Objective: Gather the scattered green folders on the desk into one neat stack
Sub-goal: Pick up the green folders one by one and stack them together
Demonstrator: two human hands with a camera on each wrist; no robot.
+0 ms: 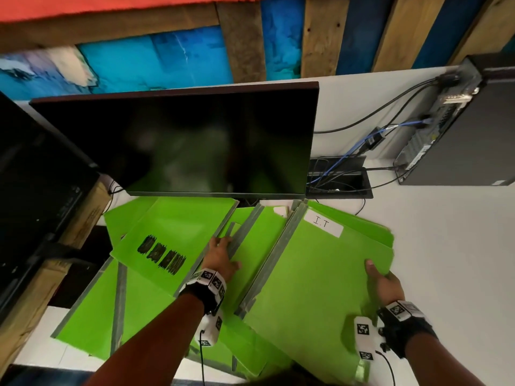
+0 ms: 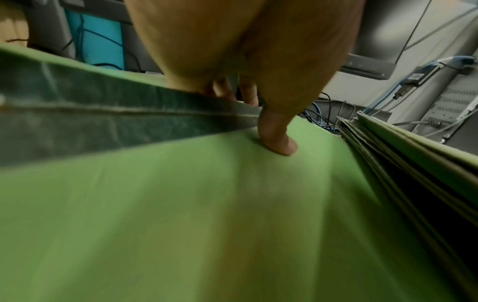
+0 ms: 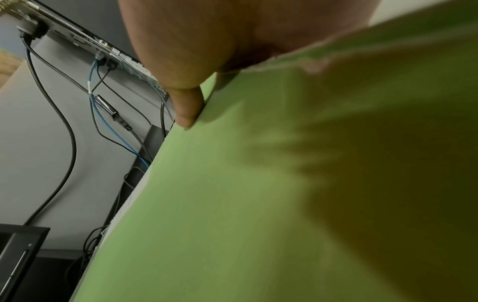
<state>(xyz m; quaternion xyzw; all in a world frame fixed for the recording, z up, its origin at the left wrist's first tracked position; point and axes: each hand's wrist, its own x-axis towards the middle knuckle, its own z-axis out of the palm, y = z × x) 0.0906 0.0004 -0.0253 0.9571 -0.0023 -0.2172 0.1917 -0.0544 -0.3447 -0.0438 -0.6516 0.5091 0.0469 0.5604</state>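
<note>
Several green folders with grey spines lie fanned over the white desk below a monitor. My right hand grips the right edge of the folder labelled "I.T", which tops a small pile; its thumb lies on the cover and its fingers are hidden beneath. My left hand rests flat across the grey spines between a folder with black scribbles and the middle folder. Its thumb presses on the green cover beside a raised spine. Another folder lies at the lower left.
A dark monitor stands right behind the folders, and a second screen is at the left on a cardboard box. A computer case lies at the back right, its cables running to a black cable slot.
</note>
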